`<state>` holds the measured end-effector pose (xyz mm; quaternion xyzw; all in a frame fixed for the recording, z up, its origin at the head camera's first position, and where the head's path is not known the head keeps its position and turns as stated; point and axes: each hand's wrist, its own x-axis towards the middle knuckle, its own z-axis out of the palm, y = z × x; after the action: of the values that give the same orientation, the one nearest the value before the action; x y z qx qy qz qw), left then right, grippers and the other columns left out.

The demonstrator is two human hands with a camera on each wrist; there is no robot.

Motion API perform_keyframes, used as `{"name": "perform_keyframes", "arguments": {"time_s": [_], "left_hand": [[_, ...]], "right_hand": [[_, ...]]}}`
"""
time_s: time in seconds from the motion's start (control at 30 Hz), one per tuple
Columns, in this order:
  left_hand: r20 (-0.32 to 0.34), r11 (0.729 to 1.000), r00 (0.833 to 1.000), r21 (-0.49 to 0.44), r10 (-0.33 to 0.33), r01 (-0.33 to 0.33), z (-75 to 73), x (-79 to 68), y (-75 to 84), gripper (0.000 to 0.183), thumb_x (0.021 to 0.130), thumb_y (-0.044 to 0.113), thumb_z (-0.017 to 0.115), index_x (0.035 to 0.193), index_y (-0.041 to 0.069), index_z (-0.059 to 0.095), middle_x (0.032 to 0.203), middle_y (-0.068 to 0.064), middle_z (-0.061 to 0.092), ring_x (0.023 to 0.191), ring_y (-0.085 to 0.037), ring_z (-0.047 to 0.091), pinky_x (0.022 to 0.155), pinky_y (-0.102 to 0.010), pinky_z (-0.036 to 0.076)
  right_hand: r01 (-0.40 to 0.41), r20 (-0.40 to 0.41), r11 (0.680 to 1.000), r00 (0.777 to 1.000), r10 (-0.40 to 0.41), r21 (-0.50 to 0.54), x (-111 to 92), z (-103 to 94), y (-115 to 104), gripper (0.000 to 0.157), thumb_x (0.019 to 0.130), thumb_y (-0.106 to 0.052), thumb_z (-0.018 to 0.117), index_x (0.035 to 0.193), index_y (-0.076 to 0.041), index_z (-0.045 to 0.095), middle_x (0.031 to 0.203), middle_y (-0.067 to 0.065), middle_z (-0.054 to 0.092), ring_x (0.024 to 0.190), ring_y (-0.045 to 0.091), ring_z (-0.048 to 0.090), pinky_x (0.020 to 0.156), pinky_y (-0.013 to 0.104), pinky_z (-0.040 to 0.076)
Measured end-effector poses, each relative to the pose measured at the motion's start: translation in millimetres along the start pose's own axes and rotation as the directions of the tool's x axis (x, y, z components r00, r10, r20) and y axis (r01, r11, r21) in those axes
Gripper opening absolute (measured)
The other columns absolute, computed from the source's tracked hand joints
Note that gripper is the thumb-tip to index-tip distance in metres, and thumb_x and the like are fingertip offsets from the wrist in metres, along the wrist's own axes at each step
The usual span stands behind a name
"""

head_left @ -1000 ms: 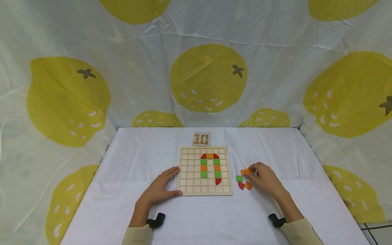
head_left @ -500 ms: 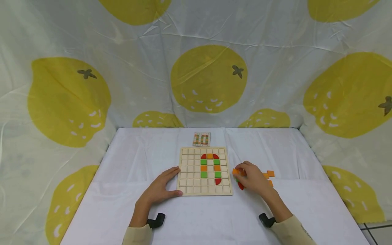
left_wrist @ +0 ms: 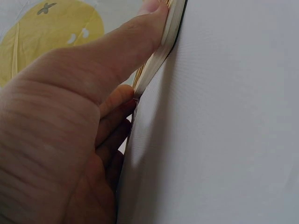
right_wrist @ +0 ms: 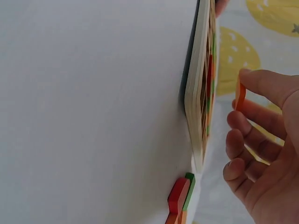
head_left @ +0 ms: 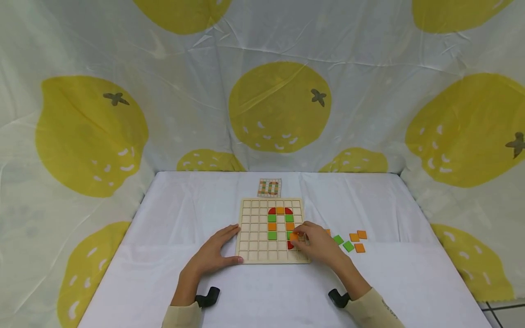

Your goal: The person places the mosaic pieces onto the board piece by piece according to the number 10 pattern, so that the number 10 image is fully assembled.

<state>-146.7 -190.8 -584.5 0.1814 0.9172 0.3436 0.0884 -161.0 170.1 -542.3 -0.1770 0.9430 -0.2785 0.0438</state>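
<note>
My right hand (head_left: 321,246) pinches an orange square tile (head_left: 294,237) between thumb and index finger, over the right part of a wooden grid board (head_left: 254,256). In the right wrist view, the held orange tile (right_wrist: 240,95) is edge-on and apart from the board; the other fingers bend loosely. My left hand (head_left: 209,256) rests against the board's left edge, its thumb (left_wrist: 121,46) on the near corner. Red quarter-rounds, green squares (head_left: 272,235) and orange squares (head_left: 272,226) form an arch in the grid. The held tile covers part of its right column.
Loose orange tiles (head_left: 359,248) and green tiles (head_left: 348,246) lie right of the board, partly behind my right hand. A red tile (right_wrist: 179,196) lies there too in the right wrist view. A small pattern card (head_left: 269,187) lies behind the board on the white cloth.
My right hand has moved left from the loose tiles to above the board, bringing an orange tile. More loose tiles show where the hand was. The left hand stays at the board's edge.
</note>
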Motion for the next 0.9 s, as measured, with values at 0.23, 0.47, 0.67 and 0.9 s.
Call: {"name": "perform_keyframes", "arguments": {"time_s": [0.23, 0.47, 0.67, 0.9], "left_hand": [[0.010, 1.000, 1.000, -0.016, -0.008, 0.008, -0.6, -1.6, 2.1, 0.099, 0.077, 0.061, 0.083, 0.159, 0.022, 0.042, 0.167, 0.002, 0.036, 0.156, -0.029, 0.031, 0.123, -0.057, 0.033], [-0.003, 1.000, 1.000, 0.001, -0.007, 0.007, -0.5, -0.6, 1.7, 0.099, 0.077, 0.061, 0.083, 0.159, 0.024, 0.041, 0.167, 0.003, 0.036, 0.156, -0.028, 0.031, 0.122, -0.056, 0.033], [-0.003, 1.000, 1.000, -0.009, 0.003, -0.003, -1.2, -1.5, 2.5, 0.097, 0.078, 0.061, 0.082, 0.159, 0.022, 0.043, 0.167, 0.001, 0.037, 0.156, -0.030, 0.031, 0.122, -0.058, 0.033], [-0.002, 1.000, 1.000, -0.014, -0.003, 0.003, -2.1, -1.6, 4.6, 0.097, 0.079, 0.062, 0.081, 0.159, 0.023, 0.042, 0.167, 0.003, 0.036, 0.156, -0.030, 0.031, 0.122, -0.059, 0.032]], "right_hand": [[0.053, 0.043, 0.998, 0.998, -0.053, -0.015, 2, 9.0, -15, 0.026, 0.091, -0.033, 0.080, 0.110, -0.015, 0.077, 0.094, -0.009, 0.065, 0.079, 0.007, 0.055, 0.072, 0.024, 0.050], [0.084, 0.099, 0.995, 0.992, -0.078, -0.052, 4, 11.3, -19, 0.025, 0.089, -0.034, 0.081, 0.107, -0.017, 0.077, 0.090, -0.007, 0.062, 0.077, 0.008, 0.052, 0.066, 0.021, 0.045], [0.107, 0.103, 0.990, 0.990, -0.098, -0.086, 5, 14.7, -17, 0.023, 0.089, -0.036, 0.081, 0.105, -0.020, 0.077, 0.093, -0.009, 0.061, 0.078, 0.007, 0.050, 0.066, 0.022, 0.043], [0.127, 0.089, 0.989, 0.989, -0.120, -0.078, 9, 18.3, -17, 0.025, 0.090, -0.034, 0.080, 0.108, -0.018, 0.078, 0.096, -0.008, 0.062, 0.079, 0.007, 0.051, 0.069, 0.023, 0.047]]}}
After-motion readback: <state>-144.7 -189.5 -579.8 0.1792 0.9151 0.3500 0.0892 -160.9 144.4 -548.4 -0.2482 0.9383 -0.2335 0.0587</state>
